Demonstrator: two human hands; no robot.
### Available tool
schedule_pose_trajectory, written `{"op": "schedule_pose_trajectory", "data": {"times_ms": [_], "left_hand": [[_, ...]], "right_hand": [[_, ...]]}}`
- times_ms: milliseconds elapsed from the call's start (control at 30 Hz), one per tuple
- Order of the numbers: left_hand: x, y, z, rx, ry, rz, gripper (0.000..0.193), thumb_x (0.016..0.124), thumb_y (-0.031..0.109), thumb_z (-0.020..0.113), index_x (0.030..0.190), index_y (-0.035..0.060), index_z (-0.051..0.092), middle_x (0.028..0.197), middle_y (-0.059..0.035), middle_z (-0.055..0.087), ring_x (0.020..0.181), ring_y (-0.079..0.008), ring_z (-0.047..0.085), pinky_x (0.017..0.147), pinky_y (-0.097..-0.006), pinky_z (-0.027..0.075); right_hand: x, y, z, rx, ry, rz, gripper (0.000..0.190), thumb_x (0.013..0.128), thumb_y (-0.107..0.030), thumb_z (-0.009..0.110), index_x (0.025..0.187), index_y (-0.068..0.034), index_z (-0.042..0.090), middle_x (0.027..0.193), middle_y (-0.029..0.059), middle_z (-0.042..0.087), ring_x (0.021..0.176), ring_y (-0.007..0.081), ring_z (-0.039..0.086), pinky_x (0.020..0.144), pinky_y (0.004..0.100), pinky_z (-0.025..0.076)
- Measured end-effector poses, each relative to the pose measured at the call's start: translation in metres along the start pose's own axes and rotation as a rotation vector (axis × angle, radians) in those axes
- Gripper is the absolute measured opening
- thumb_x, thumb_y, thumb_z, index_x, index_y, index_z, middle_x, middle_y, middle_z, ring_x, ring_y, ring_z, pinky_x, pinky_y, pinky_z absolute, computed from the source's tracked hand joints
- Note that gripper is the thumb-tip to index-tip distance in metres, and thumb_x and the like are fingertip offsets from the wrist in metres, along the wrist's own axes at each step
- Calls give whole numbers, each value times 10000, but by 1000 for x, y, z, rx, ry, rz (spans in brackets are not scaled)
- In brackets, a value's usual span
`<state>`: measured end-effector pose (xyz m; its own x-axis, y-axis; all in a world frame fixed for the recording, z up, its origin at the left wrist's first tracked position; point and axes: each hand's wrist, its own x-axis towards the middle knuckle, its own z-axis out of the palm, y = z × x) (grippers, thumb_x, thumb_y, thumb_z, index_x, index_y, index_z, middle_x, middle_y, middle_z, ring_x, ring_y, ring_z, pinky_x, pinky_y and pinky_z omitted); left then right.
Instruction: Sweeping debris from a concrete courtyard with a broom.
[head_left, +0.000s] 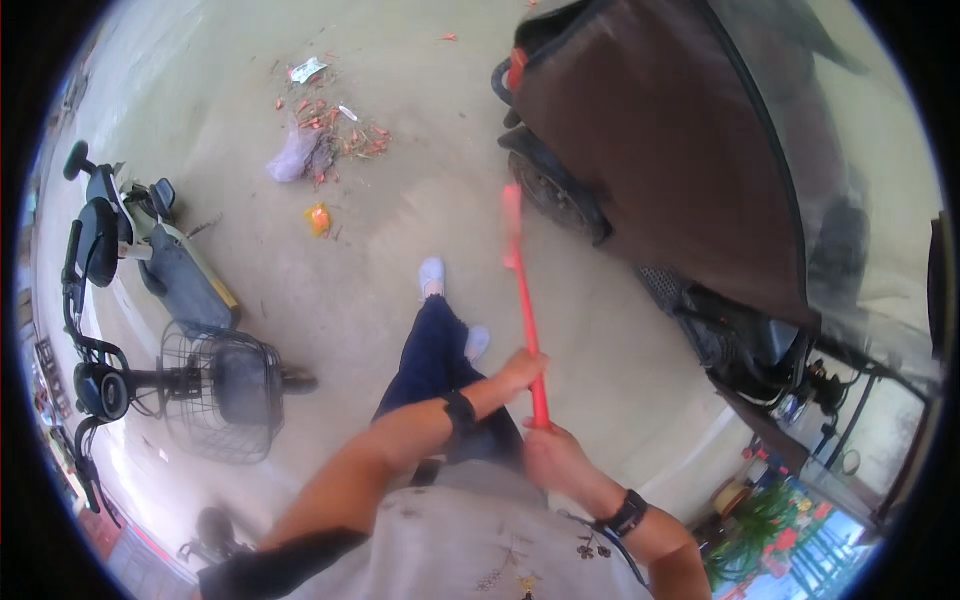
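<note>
My left hand (517, 377) is closed around a long red tool handle (531, 330), partway down its length. Nearer my body, my right hand (556, 459) wraps the same handle close to its butt end. The tool slants away from me over the concrete floor (420, 202). Its far end is blurred and I cannot tell its shape; it appears beside the front wheel (551, 195) of a covered vehicle. Ahead to the left lies a pile of litter: reddish scraps (322, 116), a pale purple plastic bag (295, 155) and a white wrapper (307, 70). An orange-yellow packet (318, 219) lies closer.
An electric scooter (191, 277) with a wire front basket (225, 442) stands on the left. To the right is an electric vehicle under a brown cover (660, 135). Potted plants and red flowers (786, 540) are at the lower right.
</note>
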<state>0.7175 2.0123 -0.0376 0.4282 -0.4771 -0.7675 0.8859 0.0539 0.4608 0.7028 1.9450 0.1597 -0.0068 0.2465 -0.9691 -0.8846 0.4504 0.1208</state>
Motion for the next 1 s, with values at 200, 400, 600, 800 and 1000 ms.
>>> {"op": "schedule_pose_trajectory", "data": {"times_ms": [200,400,600,800,1000], "left_hand": [[55,160,-141,-7,332,216,222,755,238,496,659,37,499,549,-40,493,482,-139,474,437,-272,389],[58,184,-135,42,358,360,231,722,217,468,679,-5,512,562,-81,511,525,-177,504,494,-319,412],[66,161,-127,-36,302,164,269,741,255,479,774,-3,549,627,-92,553,550,-182,525,495,-317,419],[30,230,-178,-227,546,381,202,725,223,487,698,23,481,602,-62,522,516,-168,525,426,-302,425],[-26,199,-132,-463,576,438,143,746,199,514,791,96,424,692,-19,493,588,-110,497,474,-269,416]], "right_hand": [[83,-110,129,211,-384,-10,112,788,-78,461,892,-116,445,487,-54,313,335,59,294,320,210,263],[55,-115,144,15,-197,-117,201,773,-69,453,959,-124,401,486,-51,308,323,54,281,289,203,240],[47,-119,159,36,-126,26,162,785,-87,442,926,-143,387,514,-55,316,368,61,303,341,220,279],[70,-176,176,-306,-334,58,210,777,-81,459,971,-119,389,508,-46,322,346,50,279,311,196,230],[31,-172,145,-854,-205,87,259,765,-71,471,1004,-113,381,518,-39,329,346,53,274,303,201,208]]}}
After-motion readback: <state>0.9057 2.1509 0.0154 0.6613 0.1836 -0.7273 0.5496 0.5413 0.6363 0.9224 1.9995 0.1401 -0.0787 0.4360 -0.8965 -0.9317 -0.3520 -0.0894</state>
